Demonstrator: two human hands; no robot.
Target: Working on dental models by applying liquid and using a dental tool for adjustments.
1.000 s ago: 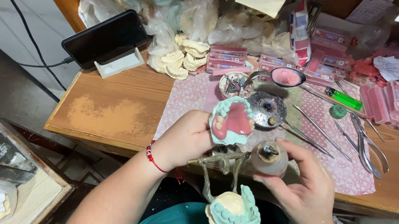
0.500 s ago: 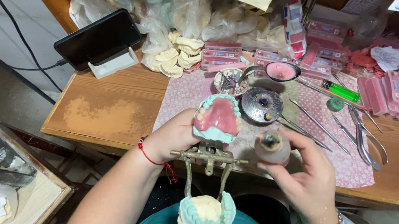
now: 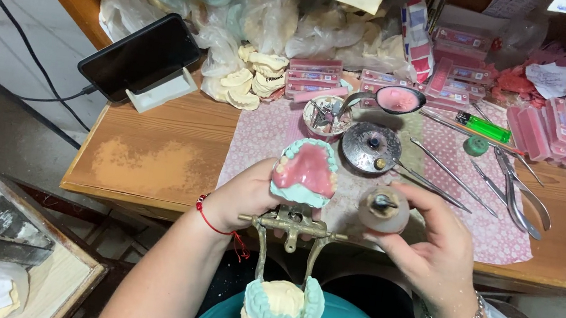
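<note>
My left hand (image 3: 244, 201) holds a brass dental articulator (image 3: 292, 226) by its hinge. The articulator is swung open. Its upper cast (image 3: 305, 173), green plaster with pink wax and a row of teeth, faces up above my fingers. The lower cast (image 3: 281, 313), pale plaster in a green base, hangs near my lap. My right hand (image 3: 431, 248) is shut on a small round glass burner (image 3: 383, 208) with a metal wick top, just right of the upper cast. A red string bracelet is on my left wrist and a silver chain on my right.
On the wooden desk (image 3: 151, 163) lies a pink patterned mat (image 3: 506, 236) with metal hand tools (image 3: 512, 189), a round metal dish (image 3: 370, 147), a spoon of pink wax (image 3: 396, 99) and a green lighter (image 3: 484, 127). A phone (image 3: 140, 54) leans on a stand. Plaster casts, bags and pink boxes line the back.
I have raised the articulator and tipped the upper cast back, so its pink wax faces the camera more squarely. My right hand with the burner stays beside it.
</note>
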